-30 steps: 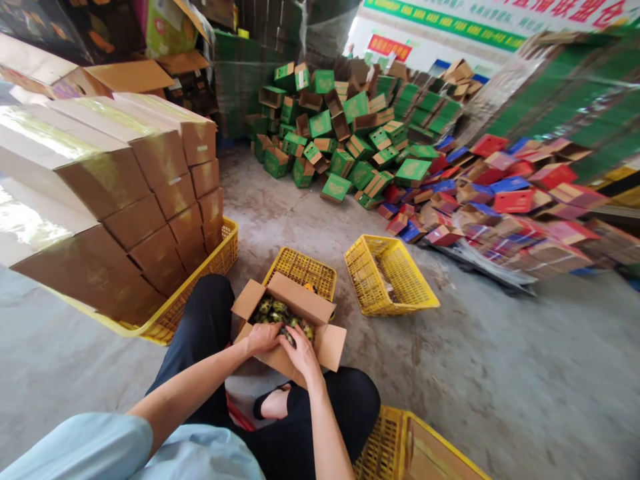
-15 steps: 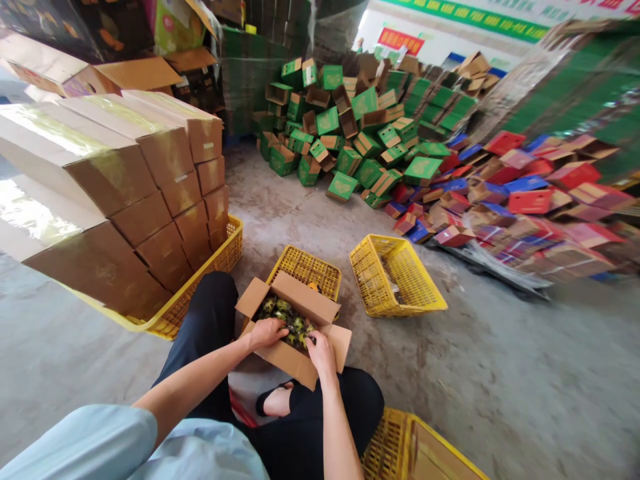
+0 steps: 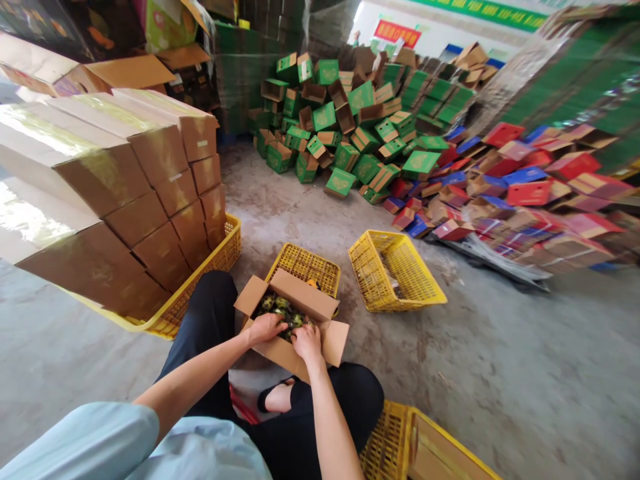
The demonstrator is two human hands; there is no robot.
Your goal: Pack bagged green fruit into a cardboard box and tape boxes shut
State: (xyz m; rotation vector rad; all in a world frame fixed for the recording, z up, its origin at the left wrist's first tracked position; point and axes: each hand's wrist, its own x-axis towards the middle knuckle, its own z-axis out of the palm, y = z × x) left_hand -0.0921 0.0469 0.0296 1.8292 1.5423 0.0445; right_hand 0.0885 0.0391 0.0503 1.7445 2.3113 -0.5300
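Observation:
An open cardboard box (image 3: pixel 288 358) with its flaps folded outward rests between my knees, on a yellow crate. Inside lie several round green-and-dark fruits (image 3: pixel 281 304), which look covered by thin clear plastic; their exact kind I cannot make out. Over the near left rim reaches my left hand (image 3: pixel 266 327), its fingers stretched out onto the contents. My right hand (image 3: pixel 307 340) comes over the near right side with fingers apart, pressing down on the fruits. Both sets of fingertips are partly hidden among the contents.
Taped cartons (image 3: pixel 145 160) are stacked in a long yellow crate (image 3: pixel 200 283) on the left. An upturned crate (image 3: pixel 305 263) lies ahead, a tilted basket (image 3: pixel 397 273) to the right, another crate (image 3: pixel 390 440) by my right knee. Green boxes (image 3: pixel 340 181) and red-blue boxes (image 3: pixel 529 193) lie heaped beyond.
My right hand has moved left within the box, from its right end toward the middle, nearer my left hand. The left hand stays at about the same spot.

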